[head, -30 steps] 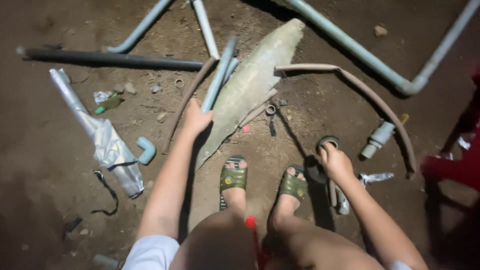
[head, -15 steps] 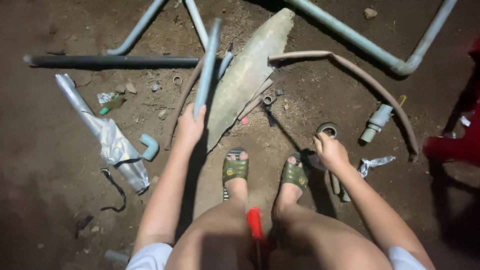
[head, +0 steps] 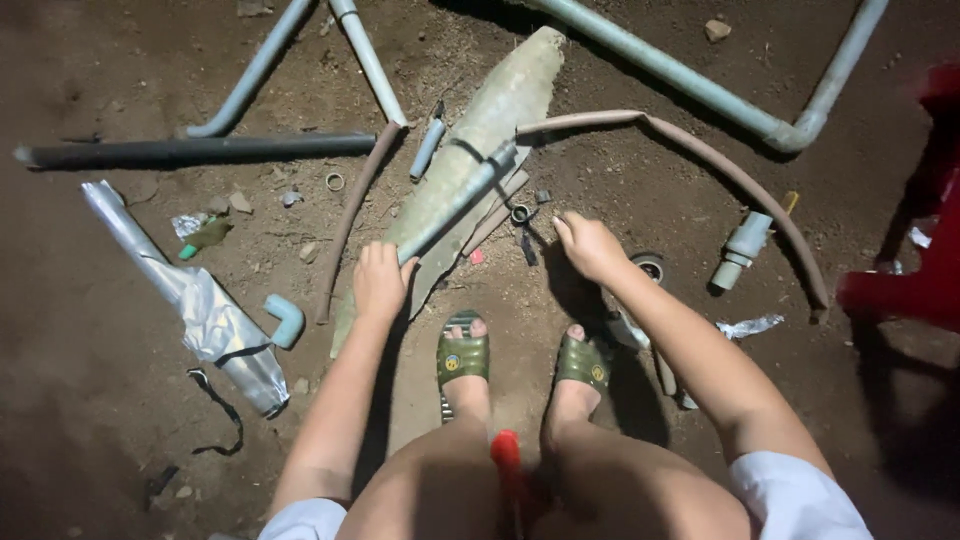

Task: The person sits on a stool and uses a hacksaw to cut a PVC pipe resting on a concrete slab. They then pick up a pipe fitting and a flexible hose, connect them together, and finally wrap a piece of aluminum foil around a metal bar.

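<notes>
My left hand (head: 379, 281) is shut on the lower end of a short grey-blue pipe (head: 462, 198). The pipe slants up and to the right across a long, pale, flat slab (head: 505, 105) lying on the dirt. My right hand (head: 590, 246) hovers with fingers spread and nothing in it. Its fingertips are close to a small dark ring fitting (head: 520, 213) and a few other small parts beside the slab. My two feet in green sandals (head: 462, 356) stand just below both hands.
A brown hose (head: 705, 152) arcs on the right over a grey coupling (head: 741, 247). Long grey pipes (head: 700, 88) cross the top and a dark pipe (head: 200, 150) lies left. A foil-wrapped tube (head: 195, 295) and blue elbow (head: 286, 318) are at left, a red chair (head: 925, 280) at right.
My left hand has swung the pipe from pointing straight up to slanting right. My right hand has left the round part on the ground at right and moved up-left toward the small fittings.
</notes>
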